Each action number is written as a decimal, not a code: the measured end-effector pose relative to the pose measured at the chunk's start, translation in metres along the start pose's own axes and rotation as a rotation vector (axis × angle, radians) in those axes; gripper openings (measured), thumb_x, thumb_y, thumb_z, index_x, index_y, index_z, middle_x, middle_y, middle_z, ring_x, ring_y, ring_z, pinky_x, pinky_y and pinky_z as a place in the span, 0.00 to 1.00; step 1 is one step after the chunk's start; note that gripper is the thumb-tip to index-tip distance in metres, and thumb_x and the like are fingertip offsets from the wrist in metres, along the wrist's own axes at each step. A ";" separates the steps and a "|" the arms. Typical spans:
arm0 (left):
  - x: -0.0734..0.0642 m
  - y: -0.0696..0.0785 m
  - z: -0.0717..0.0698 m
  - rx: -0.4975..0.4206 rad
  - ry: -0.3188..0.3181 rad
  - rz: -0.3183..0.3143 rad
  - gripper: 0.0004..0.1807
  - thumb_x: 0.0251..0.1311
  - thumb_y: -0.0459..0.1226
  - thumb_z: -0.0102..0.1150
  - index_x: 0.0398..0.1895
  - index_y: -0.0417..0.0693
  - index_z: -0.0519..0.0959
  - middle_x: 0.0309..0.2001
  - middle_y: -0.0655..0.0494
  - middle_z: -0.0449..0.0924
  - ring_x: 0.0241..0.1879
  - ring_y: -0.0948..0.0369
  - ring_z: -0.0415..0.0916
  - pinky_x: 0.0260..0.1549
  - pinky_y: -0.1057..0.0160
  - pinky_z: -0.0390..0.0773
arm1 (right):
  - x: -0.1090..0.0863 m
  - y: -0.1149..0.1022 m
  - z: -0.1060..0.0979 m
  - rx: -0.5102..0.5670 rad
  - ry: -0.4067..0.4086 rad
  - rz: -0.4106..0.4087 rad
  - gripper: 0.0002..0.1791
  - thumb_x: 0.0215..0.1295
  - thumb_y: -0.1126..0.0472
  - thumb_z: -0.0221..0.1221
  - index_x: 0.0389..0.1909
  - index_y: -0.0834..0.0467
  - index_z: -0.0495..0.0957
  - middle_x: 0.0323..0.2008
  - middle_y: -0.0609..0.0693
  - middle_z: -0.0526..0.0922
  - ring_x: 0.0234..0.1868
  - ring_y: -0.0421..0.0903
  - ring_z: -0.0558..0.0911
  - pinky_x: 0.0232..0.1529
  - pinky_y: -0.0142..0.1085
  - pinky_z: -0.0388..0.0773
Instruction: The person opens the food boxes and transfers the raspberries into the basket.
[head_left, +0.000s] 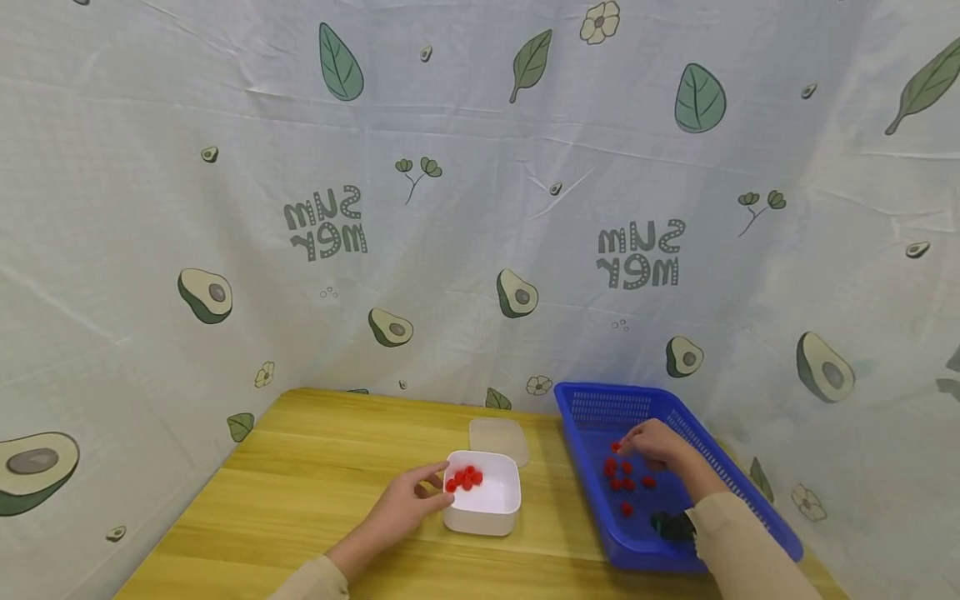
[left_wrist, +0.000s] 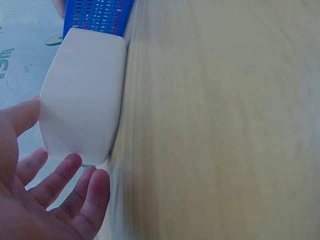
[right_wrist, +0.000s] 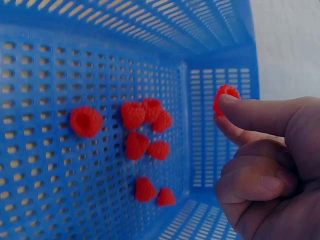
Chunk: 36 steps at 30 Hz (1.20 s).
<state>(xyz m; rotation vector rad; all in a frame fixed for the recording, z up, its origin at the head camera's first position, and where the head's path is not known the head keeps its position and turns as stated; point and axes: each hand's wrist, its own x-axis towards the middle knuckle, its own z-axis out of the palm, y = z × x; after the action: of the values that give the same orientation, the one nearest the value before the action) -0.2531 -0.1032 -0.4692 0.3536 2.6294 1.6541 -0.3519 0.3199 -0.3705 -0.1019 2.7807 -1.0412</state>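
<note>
My right hand [head_left: 656,443] is over the blue basket [head_left: 587,486], pinching a raspberry [right_wrist: 226,100] between thumb and index finger while the other fingers curl in. Below it, several red raspberries [right_wrist: 86,122] lie scattered on the perforated basket floor. At the left side of a white square box [head_left: 482,522], my left hand [head_left: 401,505] has its fingers spread and loosely bent. Its fingertips touch or nearly touch the box wall. Inside the box, several raspberries [head_left: 467,481] gather toward the left. The left wrist view shows only the outside of the box.
A pale translucent lid [head_left: 498,437] lies on the wooden table [head_left: 330,467] just behind the box. In the basket's near right part sits a dark object [head_left: 672,526], partly covered by the right sleeve. A printed curtain [head_left: 450,250] hangs behind the table.
</note>
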 end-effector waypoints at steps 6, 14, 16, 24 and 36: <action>0.000 0.000 0.000 0.007 0.004 0.007 0.31 0.62 0.46 0.68 0.69 0.51 0.74 0.50 0.51 0.79 0.44 0.56 0.74 0.38 0.61 0.78 | 0.003 0.010 -0.005 -0.052 -0.004 0.019 0.09 0.57 0.67 0.64 0.36 0.68 0.85 0.11 0.43 0.63 0.12 0.37 0.58 0.15 0.30 0.59; -0.001 0.000 0.001 0.008 0.005 0.009 0.31 0.63 0.46 0.68 0.69 0.50 0.74 0.49 0.52 0.79 0.44 0.56 0.74 0.37 0.62 0.77 | 0.006 0.019 -0.004 -0.078 0.001 0.038 0.04 0.57 0.67 0.65 0.30 0.65 0.85 0.11 0.42 0.60 0.13 0.38 0.58 0.15 0.30 0.59; -0.001 0.000 0.001 0.006 0.005 0.010 0.31 0.63 0.46 0.68 0.69 0.50 0.74 0.49 0.52 0.79 0.44 0.56 0.74 0.37 0.62 0.77 | 0.005 0.018 -0.004 -0.076 0.003 0.041 0.05 0.57 0.67 0.64 0.31 0.65 0.85 0.11 0.42 0.60 0.13 0.38 0.58 0.15 0.30 0.59; 0.000 0.000 0.001 0.006 0.005 0.004 0.31 0.63 0.46 0.68 0.69 0.51 0.73 0.49 0.53 0.79 0.44 0.56 0.74 0.37 0.62 0.77 | -0.003 -0.005 0.000 -0.104 0.001 -0.012 0.08 0.58 0.63 0.64 0.34 0.65 0.85 0.20 0.47 0.75 0.12 0.37 0.58 0.15 0.30 0.60; 0.001 -0.002 0.001 0.001 0.003 -0.006 0.31 0.63 0.46 0.68 0.69 0.53 0.74 0.50 0.53 0.79 0.43 0.56 0.74 0.37 0.62 0.77 | -0.006 -0.051 0.018 -0.046 0.006 -0.069 0.15 0.62 0.60 0.67 0.45 0.66 0.85 0.29 0.50 0.79 0.15 0.40 0.61 0.19 0.34 0.61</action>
<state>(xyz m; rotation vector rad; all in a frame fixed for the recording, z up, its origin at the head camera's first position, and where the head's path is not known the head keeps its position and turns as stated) -0.2547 -0.1033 -0.4714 0.3423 2.6314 1.6526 -0.3427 0.2707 -0.3491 -0.2020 2.8259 -0.9945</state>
